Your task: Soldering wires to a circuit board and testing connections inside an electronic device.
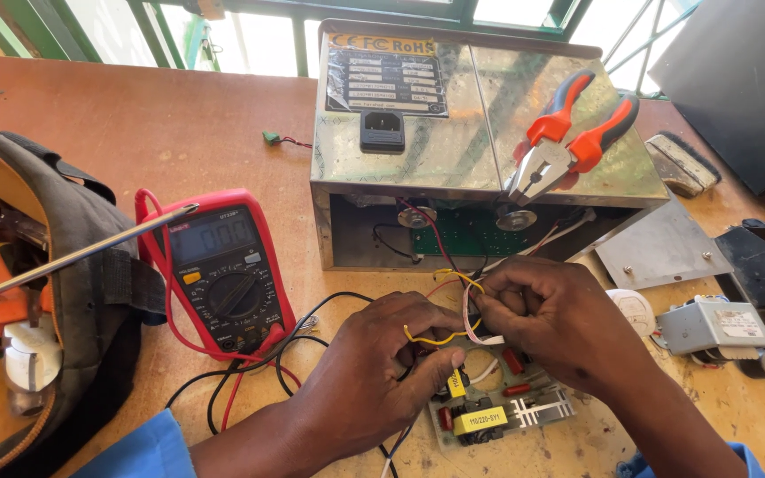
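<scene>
My left hand [374, 372] rests over a small circuit board [498, 412] on the wooden table and pinches a yellow wire [431, 340]. My right hand [551, 319] is closed on the same bundle of thin wires, white and yellow, just above the board. These wires run up into the open underside of a shiny metal box [427, 150]. The board carries a yellow transformer, red parts and a small finned heatsink.
A red multimeter [227, 270] with red and black leads lies to the left. Orange-handled pliers [568, 142] sit on the metal box. A tool bag [37, 292] with a long metal rod fills the left edge. A loose metal plate [661, 248] and small parts lie to the right.
</scene>
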